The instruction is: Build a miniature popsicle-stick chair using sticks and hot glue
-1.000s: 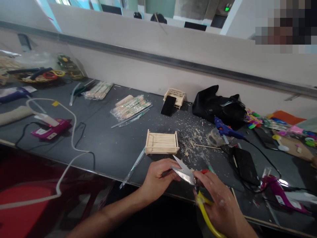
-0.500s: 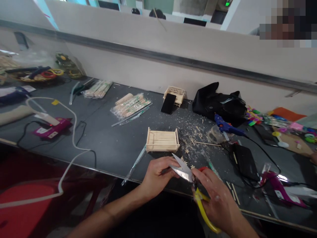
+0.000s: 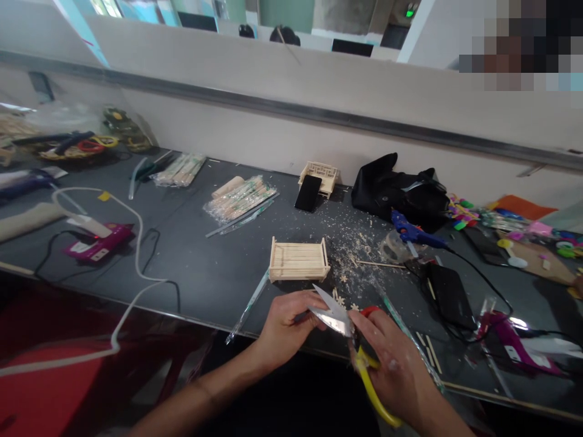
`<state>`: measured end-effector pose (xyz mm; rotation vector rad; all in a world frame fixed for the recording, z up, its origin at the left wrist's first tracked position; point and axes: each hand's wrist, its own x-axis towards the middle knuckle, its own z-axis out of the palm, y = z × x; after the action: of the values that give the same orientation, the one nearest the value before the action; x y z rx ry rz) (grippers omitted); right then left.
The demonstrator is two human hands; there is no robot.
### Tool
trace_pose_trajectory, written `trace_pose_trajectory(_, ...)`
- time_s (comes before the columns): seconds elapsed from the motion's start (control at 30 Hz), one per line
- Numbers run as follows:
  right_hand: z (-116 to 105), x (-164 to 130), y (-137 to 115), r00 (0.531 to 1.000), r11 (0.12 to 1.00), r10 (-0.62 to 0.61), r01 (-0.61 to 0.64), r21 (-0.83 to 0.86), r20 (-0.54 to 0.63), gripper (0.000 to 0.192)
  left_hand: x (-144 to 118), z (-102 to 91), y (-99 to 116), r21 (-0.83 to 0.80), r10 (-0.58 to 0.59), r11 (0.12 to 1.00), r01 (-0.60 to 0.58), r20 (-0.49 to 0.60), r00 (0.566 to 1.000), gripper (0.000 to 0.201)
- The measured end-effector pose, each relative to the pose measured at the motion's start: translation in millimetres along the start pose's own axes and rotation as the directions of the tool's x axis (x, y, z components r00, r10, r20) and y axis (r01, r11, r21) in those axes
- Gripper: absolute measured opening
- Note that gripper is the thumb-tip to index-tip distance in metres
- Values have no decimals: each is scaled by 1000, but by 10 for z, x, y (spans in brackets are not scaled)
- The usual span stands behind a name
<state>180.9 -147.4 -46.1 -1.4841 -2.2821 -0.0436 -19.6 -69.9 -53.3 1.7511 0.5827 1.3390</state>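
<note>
Head view shows scissors [image 3: 334, 319] above the near edge of the worktop [image 3: 195, 255], blades parted, handles in the grip of the right hand [image 3: 395, 361]. The left hand [image 3: 288, 320] curls beside the blades; whether its grip pinches anything, I cannot tell. Beyond sits a slatted wooden model [image 3: 299, 261]; farther back, a black phone [image 3: 308, 193].

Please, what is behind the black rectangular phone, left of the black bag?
Behind the black rectangular phone is a small, pale wooden bench-like model; its lattice back and right side show. The phone covers its left front part, so anything there cannot be seen.
</note>
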Motion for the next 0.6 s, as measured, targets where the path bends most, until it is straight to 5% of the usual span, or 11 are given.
trace_pose_trajectory(0.3,35,24,4,996,994,-45,37,-104,-78,54,9,-11,-25,72,49,996,-50,12,999,16)
trace_pose_trajectory(0.6,136,-62,77,996,999,-16,12,-44,-83,65,7,-60,-6,153,-68,987,53,89,994,28)
